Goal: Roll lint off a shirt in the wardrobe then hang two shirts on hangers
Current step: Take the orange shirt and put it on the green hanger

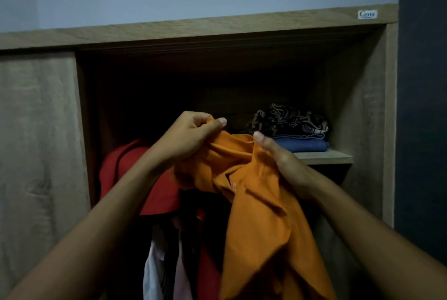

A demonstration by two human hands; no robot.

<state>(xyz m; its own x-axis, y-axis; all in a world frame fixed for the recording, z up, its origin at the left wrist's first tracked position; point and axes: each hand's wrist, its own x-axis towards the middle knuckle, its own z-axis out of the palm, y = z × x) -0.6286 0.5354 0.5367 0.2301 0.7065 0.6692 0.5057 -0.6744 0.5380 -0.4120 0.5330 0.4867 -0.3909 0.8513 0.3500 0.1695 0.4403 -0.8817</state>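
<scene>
Orange shirt (254, 205) hangs bunched in front of the open wardrobe (217, 27), centre, near me. I see the left hand (191, 136) pinching its top edge between thumb and curled fingers. The right hand (284, 162) grips the cloth with the thumb in front; its other fingers are hidden. A red garment (125, 169) hangs at left. Folded clothes (297, 130) lie far right on a shelf (325, 156).
</scene>
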